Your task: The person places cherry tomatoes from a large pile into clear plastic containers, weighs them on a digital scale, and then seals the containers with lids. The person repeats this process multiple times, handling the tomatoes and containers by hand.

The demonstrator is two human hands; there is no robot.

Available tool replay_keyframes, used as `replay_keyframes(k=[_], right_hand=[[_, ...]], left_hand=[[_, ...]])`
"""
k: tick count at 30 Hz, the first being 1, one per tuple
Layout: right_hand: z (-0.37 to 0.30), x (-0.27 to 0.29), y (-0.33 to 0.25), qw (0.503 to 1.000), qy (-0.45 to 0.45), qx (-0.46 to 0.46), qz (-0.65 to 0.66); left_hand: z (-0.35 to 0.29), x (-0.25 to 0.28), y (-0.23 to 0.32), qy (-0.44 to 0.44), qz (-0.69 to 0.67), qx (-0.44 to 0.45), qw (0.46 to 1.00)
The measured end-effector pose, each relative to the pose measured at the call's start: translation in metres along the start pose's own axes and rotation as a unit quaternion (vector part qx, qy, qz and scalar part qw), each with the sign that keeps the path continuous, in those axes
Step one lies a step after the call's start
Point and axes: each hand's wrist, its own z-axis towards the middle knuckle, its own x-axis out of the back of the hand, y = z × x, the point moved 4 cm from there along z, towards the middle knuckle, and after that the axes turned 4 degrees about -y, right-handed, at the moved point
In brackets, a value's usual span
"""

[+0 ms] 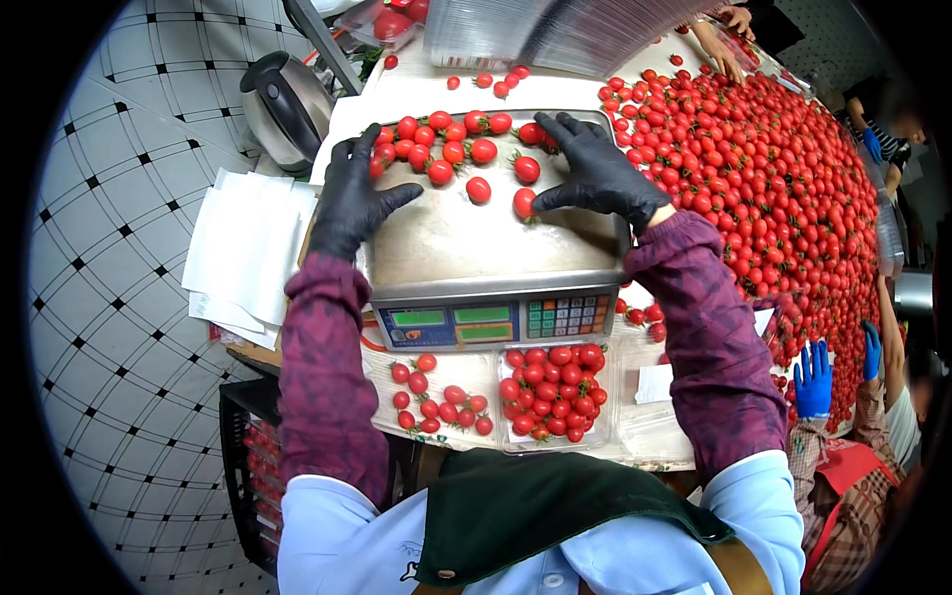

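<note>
Both are spread wide: your left hand (352, 203) and right hand (602, 177) flank tomatoes (478, 190) on the scale (486, 246), the latter perhaps touching one.

Smooth metal weighing pan (466, 243), glossy tomatoes (440, 173), shiny plastic tray (607, 432), matt paper sheets (238, 253)

The pale table (424, 91) bears a scale (476, 248) and tomatoes (769, 188) (heaped right).
</note>
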Motion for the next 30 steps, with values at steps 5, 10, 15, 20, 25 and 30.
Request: replay_keyframes(k=[5, 10, 15, 20, 25, 30], right_hand=[[0.026, -0.013, -0.026, 0.997, -0.040, 0.057, 0.029], [0.025, -0.028, -0.047, 0.997, -0.010, 0.049, 0.066], [0.009, -0.028, -0.068, 0.942, -0.102, 0.044, 0.316], [-0.005, -0.027, -0.063, 0.780, -0.137, -0.005, 0.611], [-0.032, -0.026, -0.064, 0.782, -0.148, 0.024, 0.605], [-0.113, -0.027, -0.067, 0.823, -0.155, 0.004, 0.547]], left_hand=[[0.036, -0.027, 0.013, -0.145, 0.075, -0.007, 0.987], [0.020, -0.041, 0.045, -0.224, -0.028, -0.023, 0.974], [0.000, -0.060, 0.044, -0.164, -0.066, -0.091, 0.980], [-0.012, -0.075, 0.046, -0.099, -0.319, -0.109, 0.936], [-0.047, -0.068, 0.072, -0.086, -0.430, -0.022, 0.899], [-0.111, -0.050, 0.126, -0.087, -0.368, -0.064, 0.923]])
